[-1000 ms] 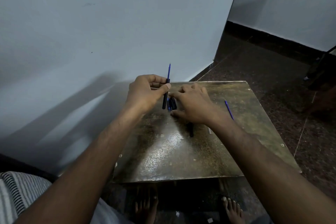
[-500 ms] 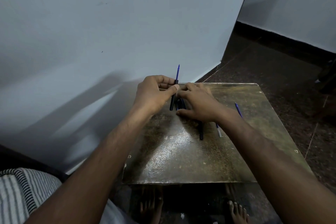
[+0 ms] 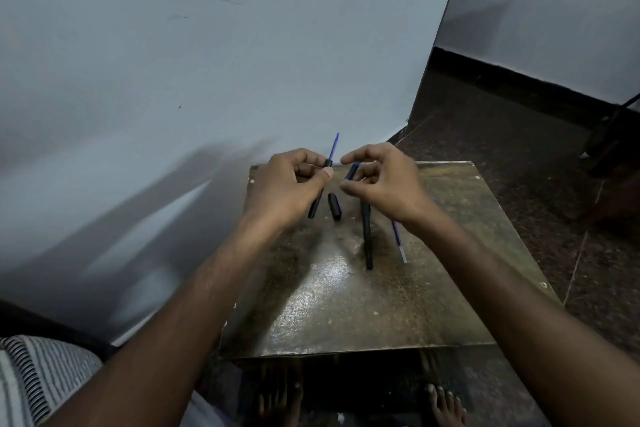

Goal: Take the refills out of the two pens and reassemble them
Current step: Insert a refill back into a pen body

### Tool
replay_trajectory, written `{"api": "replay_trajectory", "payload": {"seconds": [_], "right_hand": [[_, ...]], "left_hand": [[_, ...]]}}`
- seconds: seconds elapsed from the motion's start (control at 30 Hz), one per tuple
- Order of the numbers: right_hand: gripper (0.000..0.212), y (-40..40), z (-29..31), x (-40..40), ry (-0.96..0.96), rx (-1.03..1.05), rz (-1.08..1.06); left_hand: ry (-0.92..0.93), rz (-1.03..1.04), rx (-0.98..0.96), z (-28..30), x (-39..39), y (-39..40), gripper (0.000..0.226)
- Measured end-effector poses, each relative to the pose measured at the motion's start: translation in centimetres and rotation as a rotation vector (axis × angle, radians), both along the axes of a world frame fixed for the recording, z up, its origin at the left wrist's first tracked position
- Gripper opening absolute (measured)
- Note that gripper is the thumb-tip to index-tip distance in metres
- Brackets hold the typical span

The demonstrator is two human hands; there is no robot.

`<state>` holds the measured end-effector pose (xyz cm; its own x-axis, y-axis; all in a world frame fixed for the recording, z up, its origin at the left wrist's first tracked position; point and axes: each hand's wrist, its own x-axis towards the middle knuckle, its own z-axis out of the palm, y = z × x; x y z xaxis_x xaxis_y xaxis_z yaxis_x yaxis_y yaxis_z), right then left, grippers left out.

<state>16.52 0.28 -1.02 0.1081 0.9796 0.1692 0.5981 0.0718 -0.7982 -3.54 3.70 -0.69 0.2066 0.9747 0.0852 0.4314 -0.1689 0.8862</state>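
Note:
My left hand [image 3: 287,187] grips a black pen barrel [image 3: 316,206] held upright and tilted, with a blue refill [image 3: 334,146] sticking out of its top. My right hand [image 3: 382,180] is raised beside it and pinches a small black pen piece [image 3: 352,172] with a blue edge between thumb and fingers. On the table lie a short black cap [image 3: 334,206], a long black barrel [image 3: 367,239] and a second blue refill [image 3: 399,243], partly hidden under my right wrist.
The small worn metal table [image 3: 346,305] stands against a white wall [image 3: 207,62]. Dark stone floor lies to the right. My bare feet [image 3: 445,402] show under the table's near edge, and a striped cloth [image 3: 31,378] is at lower left.
My right hand has lifted off the table with a small black piece, uncovering the cap and the long barrel. My left hand still holds its barrel and refill.

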Motion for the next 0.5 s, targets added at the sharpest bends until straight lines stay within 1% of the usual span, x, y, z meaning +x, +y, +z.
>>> {"api": "replay_trajectory", "payload": {"seconds": [0.07,0.13,0.2,0.33,0.4,0.5], "right_hand": [[0.026,-0.5,0.4,1.4,0.236,-0.02,-0.073],[0.024,-1.2,0.9,2.8,0.367,0.027,-0.128],[0.025,-1.9,1.3,4.1,0.415,0.057,-0.151],[0.017,-2.9,1.6,5.6,0.453,0.01,-0.107],[0.018,-3.2,1.7,5.9,0.433,0.02,-0.096],[0.021,-3.3,1.9,6.1,0.473,0.063,-0.102]], "left_hand": [[-0.015,-0.083,-0.018,-0.1,0.5,-0.4,0.002],[0.006,-0.149,-0.009,-0.3,1.1,-0.7,0.004],[0.02,-0.192,-0.001,-0.5,1.6,-1.0,0.007],[0.017,-0.261,0.008,-0.7,2.3,-1.4,0.016],[0.025,-0.275,0.018,-0.7,2.6,-1.4,0.018],[0.021,-0.28,0.014,-0.7,2.8,-1.4,0.019]]}}
